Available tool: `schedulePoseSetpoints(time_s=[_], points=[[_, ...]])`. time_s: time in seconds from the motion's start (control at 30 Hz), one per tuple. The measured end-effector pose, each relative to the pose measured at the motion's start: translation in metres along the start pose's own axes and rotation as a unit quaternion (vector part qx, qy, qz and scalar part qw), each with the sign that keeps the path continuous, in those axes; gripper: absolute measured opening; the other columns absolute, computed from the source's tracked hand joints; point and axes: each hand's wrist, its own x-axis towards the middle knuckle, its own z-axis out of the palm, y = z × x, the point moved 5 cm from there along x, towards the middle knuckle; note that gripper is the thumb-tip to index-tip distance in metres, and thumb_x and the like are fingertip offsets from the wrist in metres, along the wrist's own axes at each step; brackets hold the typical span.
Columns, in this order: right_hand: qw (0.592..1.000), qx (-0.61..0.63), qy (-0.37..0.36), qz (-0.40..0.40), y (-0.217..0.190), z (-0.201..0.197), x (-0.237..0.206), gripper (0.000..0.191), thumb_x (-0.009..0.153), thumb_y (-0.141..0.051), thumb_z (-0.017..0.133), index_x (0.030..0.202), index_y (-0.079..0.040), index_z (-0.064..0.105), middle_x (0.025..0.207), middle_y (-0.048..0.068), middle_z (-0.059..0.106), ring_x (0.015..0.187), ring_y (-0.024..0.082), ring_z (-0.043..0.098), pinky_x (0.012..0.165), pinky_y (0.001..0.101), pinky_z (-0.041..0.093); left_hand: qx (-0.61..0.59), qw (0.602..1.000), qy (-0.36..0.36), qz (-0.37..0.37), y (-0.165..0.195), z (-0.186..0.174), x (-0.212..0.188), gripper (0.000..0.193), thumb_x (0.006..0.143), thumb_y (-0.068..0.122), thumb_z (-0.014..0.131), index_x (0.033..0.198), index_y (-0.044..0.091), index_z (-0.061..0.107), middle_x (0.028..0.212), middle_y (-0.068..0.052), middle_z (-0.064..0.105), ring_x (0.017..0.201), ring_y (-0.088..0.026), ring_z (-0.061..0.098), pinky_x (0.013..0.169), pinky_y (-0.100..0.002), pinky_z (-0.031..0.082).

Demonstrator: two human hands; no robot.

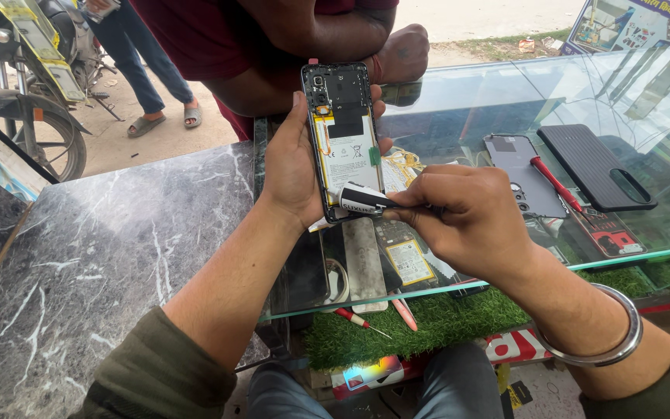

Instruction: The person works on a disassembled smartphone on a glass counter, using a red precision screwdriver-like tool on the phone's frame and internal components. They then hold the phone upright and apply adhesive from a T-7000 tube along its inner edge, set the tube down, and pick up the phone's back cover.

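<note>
Disassembly step mid-frame: left hand [292, 167] clasps opened phone [344, 140], right hand [467, 213] pinches screwdriver [366, 199] at its lower edge; next move likely needs steady, square tip seating.

Phone [344, 140] in my left hand [292, 167]: black frame, white battery, small green tab at its edge, orange strip along side. Tool [362, 199] in my right hand [467, 221]: white and black. Silver bangle [610, 341] on my right wrist; my sleeves olive green. Right of my right hand: grey back cover [517, 167], red-handled screwdriver [556, 185] on it, black ribbed case [595, 164]. Under my grip: green-tinted glass counter [645, 101], green artificial grass [428, 322] below. Left of my left arm: grey marble slab [94, 256], white veins. Beyond phone: person in dark red shirt [195, 35].
</note>
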Motion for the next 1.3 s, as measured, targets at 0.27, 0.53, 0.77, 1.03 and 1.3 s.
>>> schedulePoseSetpoints(time_s=[0.27, 0.53, 0.77, 1.03, 1.3], points=[[1.0, 0.003, 0.012, -0.007, 0.001, 0.001, 0.007, 0.015, 0.078, -0.002, 0.085, 0.087, -0.001, 0.073, 0.071, 0.009, 0.066, 0.053, 0.014, 0.059, 0.049, 0.0298, 0.042, 0.02, 1.0, -0.001, -0.001, 0.001, 0.001, -0.001, 0.07, 0.11, 0.054, 0.022, 0.152, 0.001, 0.044, 0.146, -0.017, 0.057, 0.137, -0.027, 0.056, 0.111, -0.05, 0.053], [1.0, 0.0, 0.02, -0.021, 0.002, 0.0, 0.015, 0.015, 0.079, -0.002, 0.085, 0.089, -0.001, 0.074, 0.073, 0.01, 0.067, 0.055, 0.015, 0.06, 0.05, 0.0295, 0.043, 0.011, 1.0, -0.011, 0.004, 0.003, -0.001, 0.002, 0.071, 0.11, 0.054, 0.024, 0.152, 0.001, 0.044, 0.147, -0.017, 0.056, 0.137, -0.028, 0.055, 0.111, -0.05, 0.054], [0.999, 0.009, 0.023, -0.026, 0.003, 0.0, 0.018, 0.014, 0.081, -0.001, 0.084, 0.09, 0.0, 0.072, 0.075, 0.009, 0.067, 0.057, 0.014, 0.061, 0.051, 0.0285, 0.044, -0.001, 1.0, -0.016, -0.005, 0.002, -0.002, 0.002, 0.072, 0.11, 0.055, 0.025, 0.153, 0.0, 0.044, 0.147, -0.017, 0.057, 0.134, -0.029, 0.057, 0.109, -0.05, 0.054], [0.999, 0.012, 0.023, -0.022, 0.004, 0.0, 0.021, 0.014, 0.081, 0.0, 0.083, 0.088, 0.0, 0.072, 0.074, 0.009, 0.066, 0.055, 0.013, 0.058, 0.051, 0.0287, 0.043, 0.018, 1.0, -0.002, -0.005, 0.002, 0.001, -0.001, 0.072, 0.109, 0.054, 0.023, 0.153, 0.001, 0.043, 0.146, -0.017, 0.056, 0.136, -0.028, 0.056, 0.109, -0.049, 0.055], [0.999, 0.014, 0.023, -0.019, 0.007, 0.001, 0.025, 0.014, 0.081, 0.002, 0.083, 0.091, 0.0, 0.073, 0.078, 0.011, 0.07, 0.06, 0.015, 0.064, 0.053, 0.0292, 0.046, 0.02, 1.0, -0.002, 0.0, 0.003, 0.001, -0.002, 0.07, 0.111, 0.052, 0.021, 0.152, 0.0, 0.043, 0.145, -0.018, 0.056, 0.136, -0.028, 0.056, 0.108, -0.05, 0.056]])
